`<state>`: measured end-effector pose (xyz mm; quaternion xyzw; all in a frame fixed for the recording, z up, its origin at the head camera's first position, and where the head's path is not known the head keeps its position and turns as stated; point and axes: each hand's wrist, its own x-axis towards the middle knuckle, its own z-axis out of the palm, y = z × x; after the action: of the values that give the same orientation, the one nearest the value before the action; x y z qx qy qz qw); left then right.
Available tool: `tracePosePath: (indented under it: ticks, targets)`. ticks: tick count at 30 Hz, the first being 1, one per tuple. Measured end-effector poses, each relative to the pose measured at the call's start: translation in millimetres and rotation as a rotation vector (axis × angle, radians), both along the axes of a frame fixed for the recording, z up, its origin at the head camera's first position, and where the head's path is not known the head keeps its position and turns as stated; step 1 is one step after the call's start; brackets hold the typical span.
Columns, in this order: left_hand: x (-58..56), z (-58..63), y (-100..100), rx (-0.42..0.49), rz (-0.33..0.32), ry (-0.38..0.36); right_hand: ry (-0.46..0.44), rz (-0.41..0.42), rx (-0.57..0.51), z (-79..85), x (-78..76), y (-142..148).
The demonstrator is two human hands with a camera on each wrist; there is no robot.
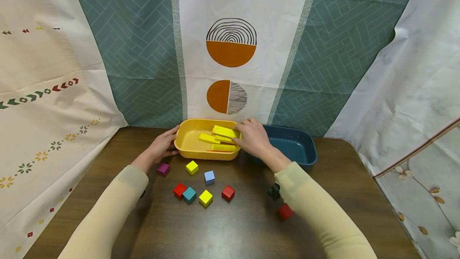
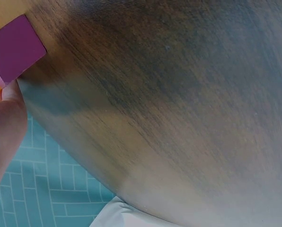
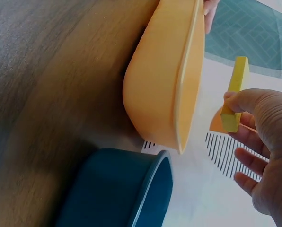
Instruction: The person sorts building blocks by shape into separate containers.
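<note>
My right hand (image 1: 253, 137) is over the right end of a yellow plastic bin (image 1: 187, 139). In the right wrist view it pinches a long yellow block (image 3: 236, 90) between thumb and fingers, above the rim. Several more long yellow blocks (image 1: 223, 147) lie inside the bin, on its right side. At the bin's left end my left hand (image 1: 161, 146) touches the outer wall, fingers spread around that end. Near the left thumb sits a purple cube (image 2: 17, 49). Most of the left hand is outside the left wrist view.
A dark blue bin (image 1: 292, 147) stands right of the yellow one, partly behind my right hand. Nearer on the wooden table are yellow cubes (image 1: 206, 198), red cubes (image 1: 228, 193), a teal cube (image 1: 189, 195), a light blue cube (image 1: 209, 177) and a black cube (image 1: 274, 191). Fabric hangs behind.
</note>
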<state>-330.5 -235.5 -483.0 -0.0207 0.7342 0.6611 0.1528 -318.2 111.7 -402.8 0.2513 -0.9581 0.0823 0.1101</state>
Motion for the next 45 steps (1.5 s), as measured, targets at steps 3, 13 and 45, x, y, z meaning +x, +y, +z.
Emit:
tracePosePath:
  ticks: [3,13,45]
  targets:
    - [0.2,-0.7,0,-0.006,-0.001,0.002,-0.007,-0.004,0.007,-1.7,-0.8,-5]
    - [1.4,1.2,2,-0.001,-0.01,0.004,-0.019,-0.006,0.039,-8.8,-2.6,-20]
    - [1.1,2.0,2,-0.017,-0.003,0.01,-0.017,-0.024,-0.125,-6.8,7.8,22]
